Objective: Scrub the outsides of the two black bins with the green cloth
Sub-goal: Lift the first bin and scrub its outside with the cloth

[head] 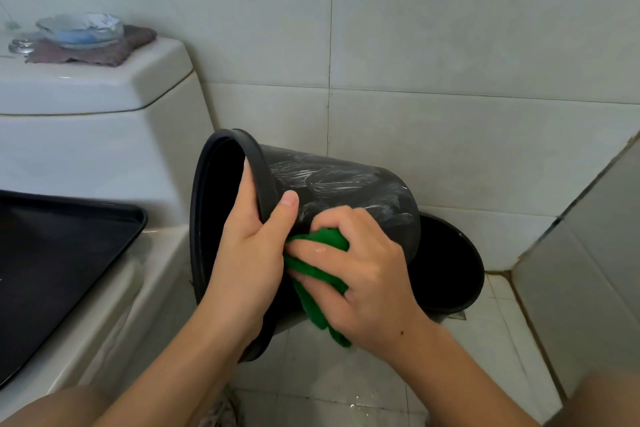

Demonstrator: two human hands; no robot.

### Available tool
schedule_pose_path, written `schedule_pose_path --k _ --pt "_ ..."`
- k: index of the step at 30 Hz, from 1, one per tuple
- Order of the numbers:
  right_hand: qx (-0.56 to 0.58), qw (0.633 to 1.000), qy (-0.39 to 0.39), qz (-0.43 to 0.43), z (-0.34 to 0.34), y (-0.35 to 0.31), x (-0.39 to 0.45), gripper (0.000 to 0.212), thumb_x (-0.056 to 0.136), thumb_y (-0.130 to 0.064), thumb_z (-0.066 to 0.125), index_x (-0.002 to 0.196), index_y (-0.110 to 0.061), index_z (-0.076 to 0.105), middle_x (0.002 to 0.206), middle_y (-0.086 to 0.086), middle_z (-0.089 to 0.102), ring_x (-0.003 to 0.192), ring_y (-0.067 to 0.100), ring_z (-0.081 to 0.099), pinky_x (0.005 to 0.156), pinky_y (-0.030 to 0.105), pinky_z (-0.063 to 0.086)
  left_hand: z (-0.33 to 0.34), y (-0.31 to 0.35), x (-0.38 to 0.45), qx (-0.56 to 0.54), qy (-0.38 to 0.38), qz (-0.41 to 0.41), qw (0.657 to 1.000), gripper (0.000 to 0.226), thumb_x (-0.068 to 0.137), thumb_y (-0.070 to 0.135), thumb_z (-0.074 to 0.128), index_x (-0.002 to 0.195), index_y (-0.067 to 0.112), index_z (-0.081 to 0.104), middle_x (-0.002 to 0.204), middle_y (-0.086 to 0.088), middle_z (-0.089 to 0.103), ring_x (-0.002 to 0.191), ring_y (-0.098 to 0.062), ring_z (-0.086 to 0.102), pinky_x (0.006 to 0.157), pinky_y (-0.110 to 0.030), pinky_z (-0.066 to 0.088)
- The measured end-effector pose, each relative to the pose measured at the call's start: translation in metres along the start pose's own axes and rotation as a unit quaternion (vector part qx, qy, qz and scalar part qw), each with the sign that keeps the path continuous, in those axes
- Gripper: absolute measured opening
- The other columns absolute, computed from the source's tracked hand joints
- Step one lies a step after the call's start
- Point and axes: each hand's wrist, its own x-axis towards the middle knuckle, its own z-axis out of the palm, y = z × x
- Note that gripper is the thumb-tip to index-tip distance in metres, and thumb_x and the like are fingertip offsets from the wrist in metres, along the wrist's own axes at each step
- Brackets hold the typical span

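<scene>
Fingers of your left hand [247,253] curl over the rim of the tilted bin [346,191], four of them inside the mouth and the thumb pressed on the outer wall; your right hand [363,274] bunches the green cloth [311,274] against that same wall, fingers curled round it.

You have the toilet [104,135] filling the left of the frame, its tank lid in the upper left and its seat edge cut off at the lower left. The bin you hold sits at centre, lying nearly on its side with the mouth facing left and the base toward the right. Its dark wall shows whitish soapy streaks across the upper side.

Your second bin [457,274] stands on the floor just behind and to the right, mouth up, partly hidden by the held bin's base. It stands close to the wall tiles and to the corner at right; you see open floor tile only below and to the lower right.

A black tray [69,253] lies at left, cut by the frame edge. On the tank lid, a glass dish [81,29] rests on a brownish rag [104,52]; what the dish holds is hard to make out.
</scene>
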Motion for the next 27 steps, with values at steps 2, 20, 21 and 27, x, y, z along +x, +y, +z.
schedule_pose_path --k 2,20,21,27 --pt "-0.005 1.0 0.017 0.025 0.0 0.003 0.007 0.018 0.088 -0.026 0.064 0.099 -0.019 0.076 0.096 0.002 0.06 0.083 0.019 0.054 0.064 0.033 0.047 -0.001 0.001 0.001 -0.007 -0.005 -0.008 1.0 0.047 0.102 0.013 0.048 0.143 0.034 0.045 0.116 0.006 0.072 0.109 -0.014 0.067 0.098 -0.036 0.049" --pt "-0.097 0.926 0.112 0.347 -0.02 0.091 -0.02 0.019 0.09 -0.031 0.067 0.104 -0.023 0.075 0.099 -0.007 0.053 0.092 0.024 0.06 0.072 0.031 0.043 -0.014 0.011 -0.008 -0.029 -0.032 0.023 0.999 0.049 0.098 0.009 0.052 0.144 0.025 0.047 0.124 0.005 0.07 0.115 -0.013 0.066 0.093 -0.021 0.052" --pt "-0.103 0.915 0.11 0.373 -0.021 0.098 -0.023 0.018 0.09 -0.029 0.068 0.105 -0.022 0.075 0.099 -0.008 0.051 0.093 0.024 0.06 0.072 0.03 0.04 -0.015 0.01 -0.008 -0.022 -0.041 0.031 0.998 0.053 0.095 0.012 0.054 0.145 0.025 0.045 0.126 0.005 0.069 0.117 -0.013 0.065 0.096 -0.021 0.05" --pt "-0.079 0.916 0.14 0.368 -0.011 0.087 -0.027 0.016 0.088 -0.022 0.071 0.102 -0.018 0.075 0.098 -0.005 0.056 0.091 0.024 0.061 0.075 0.033 0.046 -0.007 0.005 -0.01 -0.008 -0.058 0.063 0.996 0.063 0.089 0.017 0.05 0.15 0.026 0.037 0.135 0.009 0.063 0.126 -0.01 0.058 0.108 -0.029 0.043"
